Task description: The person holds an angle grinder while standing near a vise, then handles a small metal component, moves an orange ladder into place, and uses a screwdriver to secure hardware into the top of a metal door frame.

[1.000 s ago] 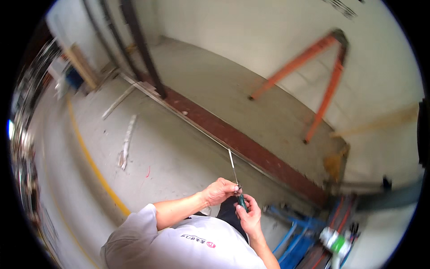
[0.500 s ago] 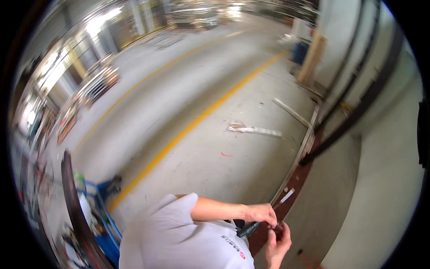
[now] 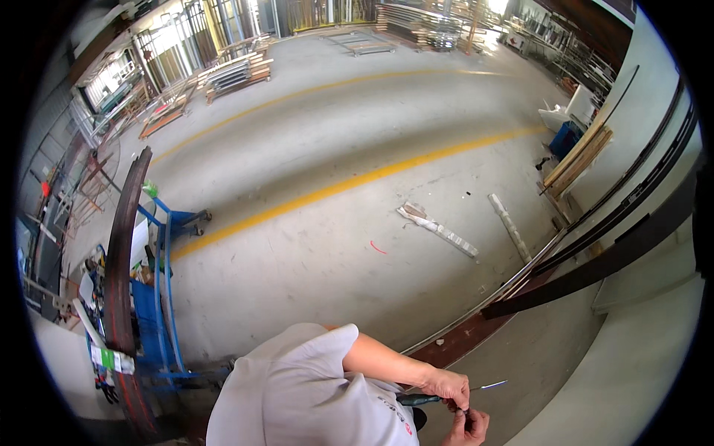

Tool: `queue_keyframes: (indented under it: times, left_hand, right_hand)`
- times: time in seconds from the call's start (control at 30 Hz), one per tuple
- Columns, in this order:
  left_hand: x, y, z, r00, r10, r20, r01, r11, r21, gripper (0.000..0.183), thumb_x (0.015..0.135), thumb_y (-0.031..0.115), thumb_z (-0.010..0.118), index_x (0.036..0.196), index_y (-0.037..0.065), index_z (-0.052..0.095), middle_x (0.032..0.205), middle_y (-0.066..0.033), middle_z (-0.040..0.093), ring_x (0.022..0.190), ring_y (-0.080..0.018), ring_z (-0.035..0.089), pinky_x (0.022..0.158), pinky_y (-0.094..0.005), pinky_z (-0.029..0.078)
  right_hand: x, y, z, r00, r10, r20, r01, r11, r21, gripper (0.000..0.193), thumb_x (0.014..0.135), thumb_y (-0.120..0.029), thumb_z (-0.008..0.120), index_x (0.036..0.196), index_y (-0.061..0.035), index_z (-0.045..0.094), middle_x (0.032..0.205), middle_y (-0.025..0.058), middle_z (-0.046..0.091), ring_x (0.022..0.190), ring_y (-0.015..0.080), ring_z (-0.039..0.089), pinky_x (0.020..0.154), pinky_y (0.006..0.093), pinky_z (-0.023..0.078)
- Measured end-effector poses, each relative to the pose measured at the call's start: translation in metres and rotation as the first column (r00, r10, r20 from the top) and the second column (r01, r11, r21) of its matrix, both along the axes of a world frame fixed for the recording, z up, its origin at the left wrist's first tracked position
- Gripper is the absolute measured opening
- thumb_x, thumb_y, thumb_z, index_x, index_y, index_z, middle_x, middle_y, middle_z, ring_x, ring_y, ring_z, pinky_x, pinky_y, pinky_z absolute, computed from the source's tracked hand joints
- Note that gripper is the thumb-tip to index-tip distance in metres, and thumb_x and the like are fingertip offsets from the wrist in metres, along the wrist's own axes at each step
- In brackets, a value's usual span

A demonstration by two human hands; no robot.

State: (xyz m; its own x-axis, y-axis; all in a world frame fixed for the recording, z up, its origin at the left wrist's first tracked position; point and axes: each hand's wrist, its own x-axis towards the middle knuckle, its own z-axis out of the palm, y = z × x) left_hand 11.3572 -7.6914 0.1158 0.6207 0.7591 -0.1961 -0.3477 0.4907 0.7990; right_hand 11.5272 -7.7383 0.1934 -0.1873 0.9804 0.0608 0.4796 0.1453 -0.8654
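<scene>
Dark green at its handle, a slim hand tool [image 3: 413, 400] juts back beneath the left wrist of a person in a pale grey shirt [image 3: 297, 386]. The left hand [image 3: 447, 386] has its fingers closed on this tool, and the thin metal shaft [image 3: 491, 385] sticks out beyond the knuckles. Just beside it, the right hand [image 3: 467, 431] has thumb and fingertips drawn together, seemingly pinching a small dark piece [image 3: 462, 412]. Both hands work low in front of the shirt; past them a reddish-brown strip [image 3: 446, 344] edges the grey floor [image 3: 335, 290].

Done well, I judge, this calls for hands kept close and steady, a light pinch so the piece doesn't slip, and the shaft's tip pointed clear of the right fingers.

The piece's shape escapes me, since fingers cover most of it. The tool's middle is hidden inside the left hand, the right forearm is cut off below, and the tip is too small to identify.
</scene>
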Motion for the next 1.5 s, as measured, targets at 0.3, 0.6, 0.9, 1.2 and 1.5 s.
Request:
queue_keyframes:
  times: [0.3, 0.6, 0.9, 1.2, 1.5]
  left_hand:
    - [0.187, 0.057, 0.002, 0.992, 0.045, -0.116, -0.046, 0.999, -0.007, 0.028, 0.09, 0.031, 0.061, 0.081, 0.006, 0.07, 0.068, -0.0012, 0.064, 0.06, -0.0119, 0.056, 0.052, -0.0268, 0.039]
    - [0.382, 0.099, 0.021, 0.966, -0.027, -0.256, 0.021, 0.999, -0.027, 0.029, 0.089, 0.032, 0.062, 0.081, 0.005, 0.07, 0.069, -0.0035, 0.065, 0.059, -0.0133, 0.056, 0.051, -0.0283, 0.04]
    - [0.509, 0.179, 0.019, 0.906, -0.307, -0.29, 0.294, 0.952, -0.087, 0.022, 0.088, 0.026, 0.065, 0.08, 0.006, 0.07, 0.076, -0.0045, 0.068, 0.065, -0.0126, 0.06, 0.055, -0.0283, 0.042]
    - [0.607, 0.27, -0.008, 0.737, -0.551, -0.391, 0.54, 0.828, -0.149, 0.028, 0.087, 0.023, 0.066, 0.093, -0.004, 0.069, 0.084, -0.0096, 0.068, 0.076, -0.0185, 0.062, 0.072, -0.0308, 0.05]
    - [0.744, 0.29, -0.006, 0.281, -0.766, -0.578, 0.928, 0.371, -0.041, 0.027, 0.084, 0.02, 0.063, 0.069, -0.003, 0.064, 0.071, -0.0114, 0.065, 0.063, -0.0185, 0.056, 0.06, -0.0311, 0.042]
  right_hand:
    - [0.178, 0.064, -0.013, 0.98, -0.044, 0.194, 0.02, 0.992, 0.125, 0.025, 0.089, -0.008, 0.066, 0.109, 0.0061, 0.065, 0.105, 0.0143, 0.061, 0.087, 0.0221, 0.062, 0.075, 0.0315, 0.051]
    - [0.384, 0.087, -0.029, 0.999, -0.052, -0.004, 0.052, 0.996, 0.079, 0.029, 0.092, -0.013, 0.064, 0.117, 0.0027, 0.063, 0.111, 0.0154, 0.061, 0.093, 0.0249, 0.063, 0.077, 0.0338, 0.051]
    - [0.624, 0.005, -0.244, 0.781, -0.377, 0.498, 0.6, 0.674, -0.43, 0.04, 0.092, -0.014, 0.06, 0.126, 0.0072, 0.055, 0.105, 0.0211, 0.066, 0.091, 0.0285, 0.065, 0.079, 0.0382, 0.053]
    - [0.737, -0.169, -0.3, 0.355, -0.343, 0.869, 0.908, -0.096, -0.409, 0.035, 0.092, -0.02, 0.063, 0.114, 0.0074, 0.062, 0.106, 0.0221, 0.066, 0.092, 0.0338, 0.066, 0.08, 0.0443, 0.052]
    - [0.634, -0.252, -0.295, -0.931, -0.356, 0.087, 0.27, -0.827, -0.492, 0.067, 0.086, -0.044, 0.073, 0.122, 0.009, 0.052, 0.114, 0.0213, 0.057, 0.107, 0.0313, 0.059, 0.09, 0.0433, 0.049]
